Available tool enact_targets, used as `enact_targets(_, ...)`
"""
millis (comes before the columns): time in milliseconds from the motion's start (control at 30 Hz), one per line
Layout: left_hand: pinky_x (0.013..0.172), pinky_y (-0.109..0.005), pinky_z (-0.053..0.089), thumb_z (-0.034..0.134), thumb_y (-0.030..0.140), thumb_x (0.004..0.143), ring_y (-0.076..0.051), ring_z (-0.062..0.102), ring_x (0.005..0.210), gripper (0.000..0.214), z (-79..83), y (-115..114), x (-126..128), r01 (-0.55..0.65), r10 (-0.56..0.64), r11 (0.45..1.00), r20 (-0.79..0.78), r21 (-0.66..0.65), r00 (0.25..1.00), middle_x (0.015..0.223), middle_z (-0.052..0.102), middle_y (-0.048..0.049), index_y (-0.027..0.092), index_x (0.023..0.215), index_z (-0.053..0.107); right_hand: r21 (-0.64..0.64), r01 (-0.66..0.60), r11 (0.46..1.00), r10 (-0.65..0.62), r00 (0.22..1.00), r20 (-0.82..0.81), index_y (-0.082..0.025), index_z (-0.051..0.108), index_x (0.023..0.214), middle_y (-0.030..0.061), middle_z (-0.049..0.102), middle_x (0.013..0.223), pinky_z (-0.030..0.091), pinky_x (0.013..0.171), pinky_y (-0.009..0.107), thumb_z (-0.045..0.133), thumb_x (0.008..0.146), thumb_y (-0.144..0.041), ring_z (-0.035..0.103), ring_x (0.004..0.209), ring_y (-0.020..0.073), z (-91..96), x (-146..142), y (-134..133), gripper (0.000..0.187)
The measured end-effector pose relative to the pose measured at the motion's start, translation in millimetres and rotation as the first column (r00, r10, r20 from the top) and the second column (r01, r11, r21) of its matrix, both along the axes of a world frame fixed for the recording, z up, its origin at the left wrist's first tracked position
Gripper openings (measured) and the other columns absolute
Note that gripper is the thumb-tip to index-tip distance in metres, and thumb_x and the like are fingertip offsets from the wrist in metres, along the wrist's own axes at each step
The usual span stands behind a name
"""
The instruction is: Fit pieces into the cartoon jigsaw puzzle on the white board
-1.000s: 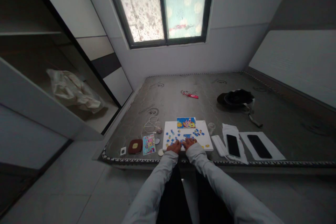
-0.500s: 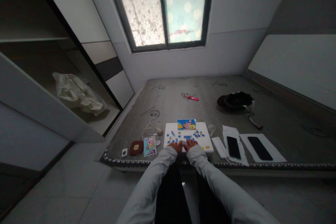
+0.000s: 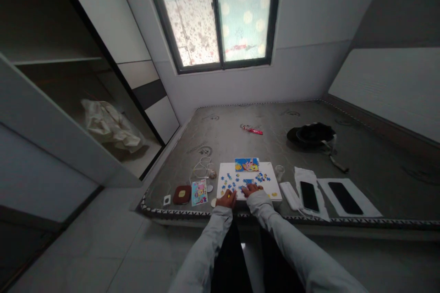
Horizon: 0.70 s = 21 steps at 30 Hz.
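A white box [image 3: 224, 169] lies flat near the front edge of the mattress, with loose blue and yellow jigsaw pieces [image 3: 264, 177] scattered on it. A small joined blue section [image 3: 248, 181] sits in the middle. Behind it, a colourful cartoon picture card [image 3: 246, 165] rests at the box's far edge. My left hand [image 3: 226, 199] is at the box's front left corner, closed, with a small yellow jigsaw piece at its fingers. My right hand [image 3: 252, 189] lies on the box just below the joined section, fingers stretched over the pieces; its fingertips are partly hidden.
Left of the box are a second cartoon card [image 3: 199, 192], a brown case [image 3: 182, 194] and a white cable [image 3: 202, 165]. To the right are a clear cup [image 3: 279, 172], a white elongated object [image 3: 290, 196] and two dark phones [image 3: 309, 196]. A black cap [image 3: 311, 135] lies farther back.
My left hand has moved left and nearer the box's front edge, away from my right hand. My right hand stays over the pieces. The view has shifted slightly.
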<state>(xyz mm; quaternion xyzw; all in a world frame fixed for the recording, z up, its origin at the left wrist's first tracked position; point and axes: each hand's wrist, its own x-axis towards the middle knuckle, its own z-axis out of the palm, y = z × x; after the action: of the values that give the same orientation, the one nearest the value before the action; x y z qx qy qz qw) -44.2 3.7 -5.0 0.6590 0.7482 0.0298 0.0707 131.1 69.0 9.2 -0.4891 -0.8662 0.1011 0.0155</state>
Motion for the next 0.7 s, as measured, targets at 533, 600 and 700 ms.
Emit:
enact_targets(533, 0.062, -0.027, 0.044, 0.040, 0.041, 0.100, -0.016, 0.062, 0.078, 0.037, 0.6, 2, 1, 0.095, -0.093, 0.994, 0.043, -0.060, 0.995, 0.120, 0.060, -0.0075, 0.040, 0.128, 0.064, 0.106, 0.123, 0.987, -0.105, 0.981, -0.164, -0.033, 0.074, 0.095, 0.0030, 0.069, 0.114, 0.039, 0.092, 0.038, 0.053, 0.082, -0.013, 0.059, 0.108, 0.0219, -64.3, 94, -74, 0.032)
enact_targets(600, 0.063, -0.029, 0.045, 0.041, 0.041, 0.099, -0.017, 0.062, 0.080, 0.037, 0.2, 4, 2, 0.101, -0.098, 0.992, 0.050, -0.075, 0.994, 0.122, 0.060, -0.0073, 0.042, 0.129, 0.063, 0.124, 0.121, 0.985, -0.099, 0.981, -0.169, -0.033, 0.073, 0.094, 0.0021, 0.069, 0.113, 0.040, 0.091, 0.038, 0.054, 0.082, -0.013, 0.060, 0.106, 0.0214, -68.3, 97, -76, 0.031)
enact_targets(700, 0.064, -0.030, 0.047, 0.043, 0.043, 0.098, -0.017, 0.062, 0.078, 0.037, -1.6, 7, 4, 0.089, -0.086, 0.992, 0.033, -0.088, 0.996, 0.122, 0.061, -0.0069, 0.044, 0.130, 0.062, 0.179, 0.105, 0.978, -0.077, 0.985, -0.157, -0.032, 0.073, 0.087, 0.0008, 0.070, 0.105, 0.041, 0.084, 0.035, 0.055, 0.081, -0.013, 0.062, 0.098, 0.0198, -73.6, 97, -73, 0.027)
